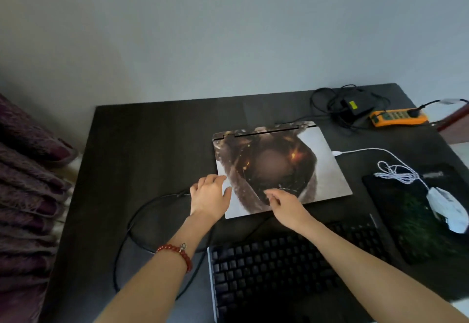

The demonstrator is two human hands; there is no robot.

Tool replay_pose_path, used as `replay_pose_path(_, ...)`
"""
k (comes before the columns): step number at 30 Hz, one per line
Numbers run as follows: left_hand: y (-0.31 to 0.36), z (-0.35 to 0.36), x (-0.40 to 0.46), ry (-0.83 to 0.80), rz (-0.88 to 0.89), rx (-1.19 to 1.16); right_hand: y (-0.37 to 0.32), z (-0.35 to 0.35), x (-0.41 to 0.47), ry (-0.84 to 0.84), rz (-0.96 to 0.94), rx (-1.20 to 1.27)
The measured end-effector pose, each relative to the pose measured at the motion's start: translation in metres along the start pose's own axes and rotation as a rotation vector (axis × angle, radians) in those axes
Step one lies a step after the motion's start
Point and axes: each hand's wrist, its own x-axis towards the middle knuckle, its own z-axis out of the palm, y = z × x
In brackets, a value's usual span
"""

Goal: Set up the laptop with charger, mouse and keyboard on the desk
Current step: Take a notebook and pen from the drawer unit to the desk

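A closed laptop [314,150] with a printed picture on its lid lies in the middle of the dark desk [152,145]. My left hand [209,197] rests at the lid's front left corner, fingers loosely bent. My right hand [285,204] hovers over the lid's front edge with fingers relaxed. A black keyboard [284,264] lies in front of the laptop, partly under my right forearm. On a dark mouse pad [396,221] to the right sits a white mouse [448,209], its white cable [396,173] running to the laptop's right side. The black charger brick [355,105] lies at the back right.
An orange power strip [398,118] lies at the back right corner beside the charger. A black cable [142,211] loops across the desk's left front. Purple cushions [28,183] are stacked left of the desk. A plain wall stands behind.
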Motion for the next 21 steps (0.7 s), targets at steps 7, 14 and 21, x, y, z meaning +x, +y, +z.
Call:
replay_pose_path(7,0.152,0.025,-0.043,-0.037,0.264,-0.015,0.094,-0.081,-0.113,0.271,0.130,0.164)
replay_pose_path(14,0.382,0.138,-0.168,-0.177,0.634,-0.042,0.255,-0.148,-0.332,0.704,0.371,0.230)
replay_pose_path(21,0.584,0.277,-0.351,-0.404,1.076,-0.043,0.407,-0.156,-0.586,1.038,0.775,0.430)
